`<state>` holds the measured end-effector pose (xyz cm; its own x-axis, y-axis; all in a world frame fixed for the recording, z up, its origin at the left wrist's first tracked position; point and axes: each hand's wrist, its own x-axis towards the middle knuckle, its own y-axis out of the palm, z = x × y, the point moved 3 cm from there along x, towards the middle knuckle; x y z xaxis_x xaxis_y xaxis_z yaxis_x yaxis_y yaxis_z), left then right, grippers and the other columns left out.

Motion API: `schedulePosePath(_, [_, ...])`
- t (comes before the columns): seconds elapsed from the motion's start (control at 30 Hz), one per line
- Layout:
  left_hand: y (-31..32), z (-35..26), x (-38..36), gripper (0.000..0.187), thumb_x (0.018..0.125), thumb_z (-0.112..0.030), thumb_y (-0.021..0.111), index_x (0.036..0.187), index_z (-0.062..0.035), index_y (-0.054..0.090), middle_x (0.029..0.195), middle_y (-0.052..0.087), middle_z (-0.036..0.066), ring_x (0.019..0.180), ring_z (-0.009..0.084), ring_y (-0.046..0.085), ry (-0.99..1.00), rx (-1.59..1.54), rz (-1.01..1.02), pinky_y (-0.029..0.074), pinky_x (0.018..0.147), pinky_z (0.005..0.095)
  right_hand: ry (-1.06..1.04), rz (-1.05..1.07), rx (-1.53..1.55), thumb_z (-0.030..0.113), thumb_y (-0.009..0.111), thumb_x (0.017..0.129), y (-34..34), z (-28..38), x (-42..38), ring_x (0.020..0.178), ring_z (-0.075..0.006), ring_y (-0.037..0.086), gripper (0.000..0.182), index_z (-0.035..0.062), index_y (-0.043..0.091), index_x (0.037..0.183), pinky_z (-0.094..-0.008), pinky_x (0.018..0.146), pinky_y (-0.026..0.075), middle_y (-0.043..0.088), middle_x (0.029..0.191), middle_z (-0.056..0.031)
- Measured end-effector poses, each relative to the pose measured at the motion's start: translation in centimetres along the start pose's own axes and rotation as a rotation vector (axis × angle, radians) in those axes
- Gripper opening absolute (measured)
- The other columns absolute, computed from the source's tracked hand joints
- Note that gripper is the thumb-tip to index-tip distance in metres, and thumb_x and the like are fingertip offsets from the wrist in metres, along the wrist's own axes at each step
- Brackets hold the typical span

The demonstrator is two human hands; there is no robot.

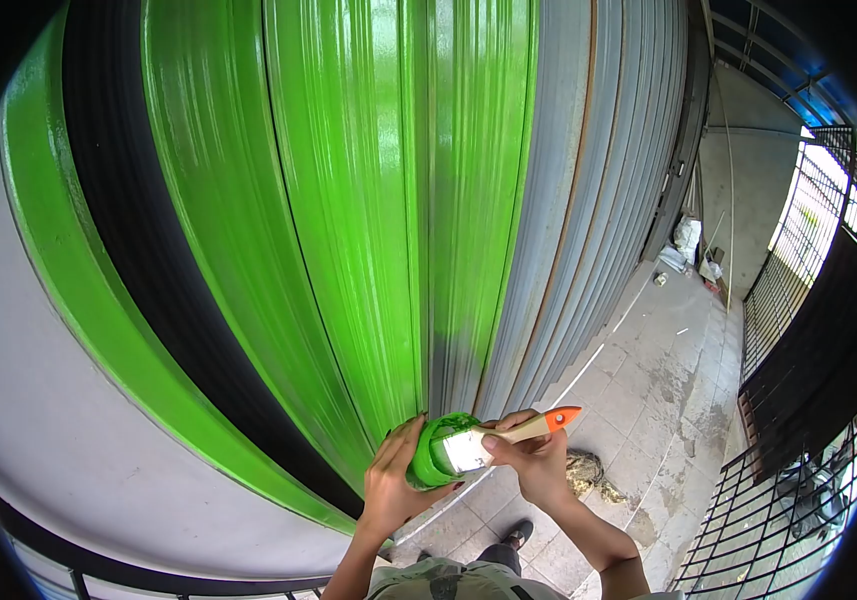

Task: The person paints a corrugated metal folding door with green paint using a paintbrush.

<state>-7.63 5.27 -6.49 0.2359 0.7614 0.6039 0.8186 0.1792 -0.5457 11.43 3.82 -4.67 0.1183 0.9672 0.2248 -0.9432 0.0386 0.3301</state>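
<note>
Paintbrush (528, 431) sits in my right hand (540, 468), thumb and fingers closed on it near the pale, broad end; the handle slants outward to an orange tip. I cannot make out the bristles. Just beside it, my left hand (395, 474) is spread around a green paint pot (425, 463), its thumb along the near side. The brush's broad end lies over the pot's mouth. I judge the brush light and stiff in the handle, best gripped there, clear of wet paint. The pot looks thin-walled and smeared, so likely slippery; I would hold it low around the wall, level, without squeezing hard. Beyond both hands rises a ribbed metal shutter, glossy green ahead and leftward (348, 200), bare grey panels (560, 190) to the right. Right of my right hand, a crumpled thing (586, 470) lies on the tiled floor (603, 395); farther out stands a mesh gate (808, 215).
</note>
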Motion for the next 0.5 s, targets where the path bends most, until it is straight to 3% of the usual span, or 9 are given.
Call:
schedulePosePath(0.23, [1.1, 1.3, -1.4, 0.095, 0.054, -0.027, 0.091, 0.133, 0.0061, 0.049, 0.123, 0.06, 0.023, 0.113, 0.0353, 0.06, -0.049, -0.009, 0.018, 0.047, 0.098, 0.0418, 0.185, -0.103, 0.201, -0.002, 0.073, 0.081, -1.9, -2.3, 0.6, 0.077, -0.0183, 0.07, 0.022, -0.0003, 0.059, 0.097, -0.0299, 0.062, 0.062, 0.068, 0.089, -0.0107])
schedulePosePath(0.5, [1.3, 3.2, -2.2, 0.098, 0.051, -0.023, 0.093, 0.131, 0.01, 0.048, 0.117, 0.064, 0.022, 0.107, 0.0309, 0.064, -0.195, -0.08, -0.057, 0.05, 0.094, 0.039, 0.115, -0.22, 0.338, 0.0, 0.072, 0.083, -2.9, -2.6, 1.8, 0.085, -0.018, 0.07, 0.024, 0.0014, 0.059, 0.104, -0.0301, 0.073, 0.062, 0.069, 0.093, -0.0107])
